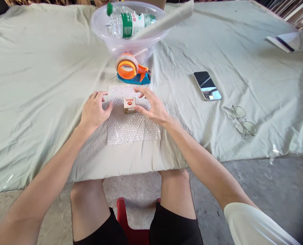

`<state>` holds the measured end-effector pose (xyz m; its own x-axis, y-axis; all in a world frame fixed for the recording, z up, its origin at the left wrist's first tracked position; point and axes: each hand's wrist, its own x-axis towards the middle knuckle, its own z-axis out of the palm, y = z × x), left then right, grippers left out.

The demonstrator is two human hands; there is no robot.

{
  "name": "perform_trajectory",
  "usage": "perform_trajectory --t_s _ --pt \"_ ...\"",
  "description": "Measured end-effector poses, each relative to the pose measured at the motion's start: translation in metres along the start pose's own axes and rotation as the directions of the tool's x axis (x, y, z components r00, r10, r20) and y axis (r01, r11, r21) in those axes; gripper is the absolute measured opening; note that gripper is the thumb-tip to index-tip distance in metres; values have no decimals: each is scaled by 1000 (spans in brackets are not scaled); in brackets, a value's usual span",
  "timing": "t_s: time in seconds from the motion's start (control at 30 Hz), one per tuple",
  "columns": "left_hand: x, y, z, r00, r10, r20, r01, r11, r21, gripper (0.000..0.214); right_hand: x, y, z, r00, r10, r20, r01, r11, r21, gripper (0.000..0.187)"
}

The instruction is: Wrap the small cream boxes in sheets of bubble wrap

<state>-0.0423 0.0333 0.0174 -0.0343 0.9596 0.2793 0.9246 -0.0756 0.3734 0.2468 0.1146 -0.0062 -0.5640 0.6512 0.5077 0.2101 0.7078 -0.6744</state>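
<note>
The box is small and looks closed, its pale top printed with a red band above a reddish picture, its near side tan. It sits on the bubble wrap, a little left of the middle and toward the far edge. The bubble wrap is clear and shiny, a roughly rectangular sheet spread flat, unfolded around the box, reaching past it on every side.

In front of you, a wrinkled pale green cloth covers the counter; below you, a red seat shows above the rough grey floor
</note>
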Motion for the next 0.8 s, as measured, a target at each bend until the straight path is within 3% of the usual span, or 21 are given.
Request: perform_trajectory --t_s 0.13,0.23,0.6,0.7,0.8 --pt "-11 18 -1 991 -74 108 66 994 82 53 -1 0 10 994 4 109 1 999 -43 61" --pt "-14 28 -1 986 -103 134 84 987 140 53 -3 0 11 992 -7 125 11 1000 -28 55" --pt "-12 22 13 997 -24 67 18 996 91 48 -2 1 9 994 -19 108 21 1000 -17 53" --pt "-13 18 20 999 13 39 -14 1000 20 50 -2 -3 0 997 59 -54 -61 997 -48 51" --pt "-13 11 29 994 79 -76 -89 988 -130 59 0 -3 -14 912 253 -323 -307 943 -130 48"
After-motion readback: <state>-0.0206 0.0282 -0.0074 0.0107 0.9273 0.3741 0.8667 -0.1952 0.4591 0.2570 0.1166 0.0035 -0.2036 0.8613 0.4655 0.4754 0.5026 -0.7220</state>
